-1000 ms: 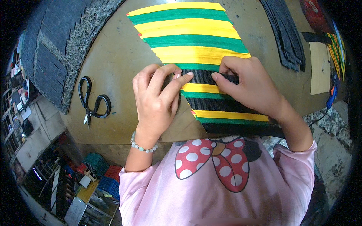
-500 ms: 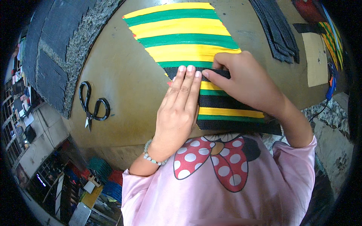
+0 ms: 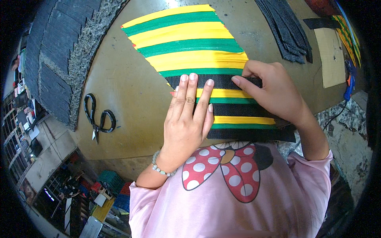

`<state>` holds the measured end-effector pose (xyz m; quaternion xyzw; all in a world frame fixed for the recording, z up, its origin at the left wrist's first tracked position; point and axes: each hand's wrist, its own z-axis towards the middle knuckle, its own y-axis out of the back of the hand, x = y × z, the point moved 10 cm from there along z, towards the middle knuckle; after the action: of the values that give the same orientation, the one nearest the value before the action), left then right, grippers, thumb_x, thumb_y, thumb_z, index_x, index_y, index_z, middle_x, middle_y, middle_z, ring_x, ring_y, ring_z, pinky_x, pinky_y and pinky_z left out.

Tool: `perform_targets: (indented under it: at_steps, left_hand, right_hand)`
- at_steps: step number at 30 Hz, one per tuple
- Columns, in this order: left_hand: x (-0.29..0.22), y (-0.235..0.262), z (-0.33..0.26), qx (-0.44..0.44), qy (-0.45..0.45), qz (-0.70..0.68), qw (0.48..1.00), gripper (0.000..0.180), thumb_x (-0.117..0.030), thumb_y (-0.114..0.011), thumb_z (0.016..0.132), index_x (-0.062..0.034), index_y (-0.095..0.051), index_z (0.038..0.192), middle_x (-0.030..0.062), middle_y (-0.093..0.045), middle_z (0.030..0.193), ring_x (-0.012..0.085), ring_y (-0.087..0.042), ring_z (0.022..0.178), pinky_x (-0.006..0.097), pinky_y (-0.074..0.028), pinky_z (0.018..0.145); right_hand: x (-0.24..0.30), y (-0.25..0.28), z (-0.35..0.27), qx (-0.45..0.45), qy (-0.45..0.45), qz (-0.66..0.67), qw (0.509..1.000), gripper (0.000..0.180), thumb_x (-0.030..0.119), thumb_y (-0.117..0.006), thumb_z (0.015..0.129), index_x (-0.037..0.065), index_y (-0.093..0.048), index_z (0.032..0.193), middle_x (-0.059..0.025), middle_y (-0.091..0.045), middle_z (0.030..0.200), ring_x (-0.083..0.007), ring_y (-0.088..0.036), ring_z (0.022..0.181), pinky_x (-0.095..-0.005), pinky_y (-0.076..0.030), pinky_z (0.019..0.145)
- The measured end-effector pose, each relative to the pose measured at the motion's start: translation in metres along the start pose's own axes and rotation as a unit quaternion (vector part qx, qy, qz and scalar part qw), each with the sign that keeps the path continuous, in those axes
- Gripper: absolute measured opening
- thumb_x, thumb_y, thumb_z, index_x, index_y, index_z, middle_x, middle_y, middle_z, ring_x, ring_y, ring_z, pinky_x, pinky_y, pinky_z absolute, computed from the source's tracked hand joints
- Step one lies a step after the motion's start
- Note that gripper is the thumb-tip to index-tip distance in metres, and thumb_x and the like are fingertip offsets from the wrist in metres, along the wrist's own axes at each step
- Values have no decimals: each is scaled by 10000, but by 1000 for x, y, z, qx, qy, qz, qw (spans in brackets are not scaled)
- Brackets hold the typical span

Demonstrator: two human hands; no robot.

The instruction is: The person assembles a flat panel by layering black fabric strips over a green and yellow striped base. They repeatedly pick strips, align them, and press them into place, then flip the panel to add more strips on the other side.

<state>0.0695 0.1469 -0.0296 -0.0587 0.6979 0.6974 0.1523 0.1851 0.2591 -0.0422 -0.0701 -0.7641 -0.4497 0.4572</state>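
Note:
A striped panel [image 3: 186, 43] of yellow, green and black bands lies on the brown worktable [image 3: 127, 95]. My left hand [image 3: 188, 119] lies flat on its near part, fingers straight and together, pressing the bands down. My right hand [image 3: 274, 93] is at the right side of the panel, its fingertips pinching a black webbing strip [image 3: 216, 80] that runs across the panel below a green band. More black strips [image 3: 254, 133] lie nearer to me, partly under my hands.
Black scissors [image 3: 98, 119] lie on the table to the left. Several dark strips [image 3: 287, 27] are piled at the back right beside a cardboard piece [image 3: 332, 55]. A grey textured mat [image 3: 59, 59] covers the left. The table's near edge drops to a cluttered floor.
My left hand has flattened from a curled grip and slid down onto the panel's near bands. My right hand stayed on the black strip, shifting slightly right.

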Motion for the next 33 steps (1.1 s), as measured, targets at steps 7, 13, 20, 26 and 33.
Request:
perform_targets:
  at_steps: [7,13,20,26,33]
  left_hand:
    - [-3,1,2,1,-4,30,1000,507,-185,-609,923,-88,-533,1415,261,-428,1483,394,-423,1381,481,-397,1098]
    - [-12,15,12,-33,24,27,999,425,-169,-636,911,-16,-584,1305,235,-531,1346,373,-527,1247,508,-394,1065]
    - [-12,17,22,-64,12,-31,997,386,-63,-643,881,30,-589,1252,191,-595,1187,336,-592,1096,419,-486,1006]
    - [-16,14,20,-33,-4,23,999,436,-82,-643,861,13,-589,1283,195,-601,1173,315,-602,1068,410,-491,1003]
    - [-17,11,18,-40,-20,50,998,434,-150,-661,883,-1,-601,1285,197,-598,1199,330,-594,1097,425,-490,1007]
  right_hand:
    - [3,1,0,-13,5,-12,1000,291,238,-718,884,-26,-627,803,-158,-593,639,-257,-568,525,-362,-407,512]
    - [1,1,-1,3,-21,-45,999,280,303,-693,880,29,-662,830,-181,-669,747,-384,-658,703,-475,-498,630]
    - [-3,-3,1,23,-4,41,999,268,267,-696,886,6,-661,841,-175,-667,740,-315,-651,667,-419,-487,610]
    - [-3,-2,1,15,12,28,999,267,218,-719,885,-26,-629,824,-158,-640,697,-212,-614,582,-332,-448,553]
    - [-1,1,0,-3,10,7,1000,280,234,-725,875,-24,-634,815,-170,-636,690,-249,-614,577,-355,-440,544]
